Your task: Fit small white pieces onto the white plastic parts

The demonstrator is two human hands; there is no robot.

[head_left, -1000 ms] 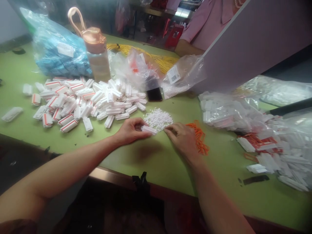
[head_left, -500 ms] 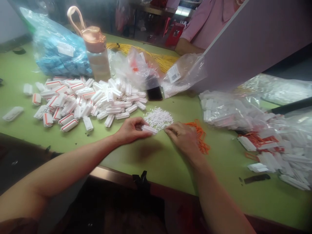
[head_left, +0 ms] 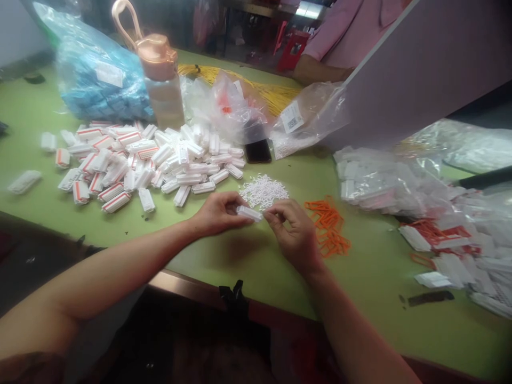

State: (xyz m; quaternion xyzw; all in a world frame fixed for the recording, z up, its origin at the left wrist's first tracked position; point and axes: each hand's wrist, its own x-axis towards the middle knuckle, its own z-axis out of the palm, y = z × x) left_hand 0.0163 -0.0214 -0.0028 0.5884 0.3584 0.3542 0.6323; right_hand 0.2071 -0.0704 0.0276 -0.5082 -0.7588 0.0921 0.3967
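My left hand [head_left: 219, 213] grips a small white plastic connector housing [head_left: 248, 214] between thumb and fingers, just above the table. Close to the housing's right end, my right hand [head_left: 290, 226] is closed in a pinch; whatever sits between its fingertips is too small to make out. Behind both hands lies a heap of tiny white plastic pieces [head_left: 264, 190]. Orange clip-like frames [head_left: 330, 226] are strewn to the right of my right hand. A large pile of white housings [head_left: 132, 160], some with an orange strip, spreads to the left.
A drinking bottle [head_left: 162, 80] and a bag of blue parts [head_left: 104, 85] stand at the back left. A phone [head_left: 258, 151] lies near clear plastic bags [head_left: 308, 117] and yellow cables [head_left: 272, 98]. Bagged white parts [head_left: 376, 181] cover the right side. Another person's arm [head_left: 320, 69] rests behind.
My right hand has moved left from the edge of the tiny-piece heap to the end of the housing, uncovering more orange frames. The view has shifted slightly.
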